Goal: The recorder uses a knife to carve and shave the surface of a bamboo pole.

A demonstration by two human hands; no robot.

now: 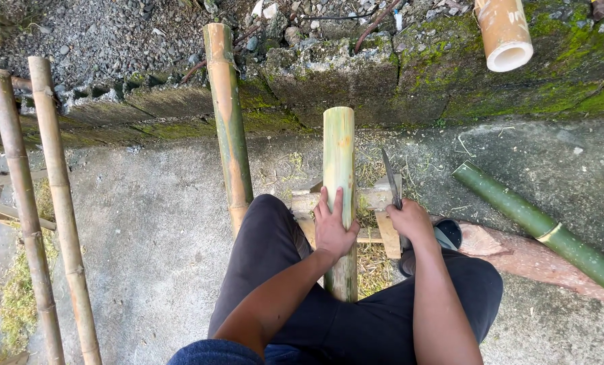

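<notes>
Gripped in the closed right hand [410, 220] is a knife [390, 180], its dark blade pointing up and away, just right of the green bamboo section [339, 176]. Left hand [334, 226] lies flat on that section, fingers extended along it, palm pressing it down. The bamboo section rests lengthwise on a small wooden frame [376, 200] set on the concrete ground [146, 223], running between the person's knees toward a mossy stone wall [410, 81]. A thinner bamboo pole [229, 122] leans just left of the left knee. Two dry poles [45, 203] stand at far left. Another green culm [539, 226] lies at right, well apart; a cut tan tube [505, 34] shows at top right.
</notes>
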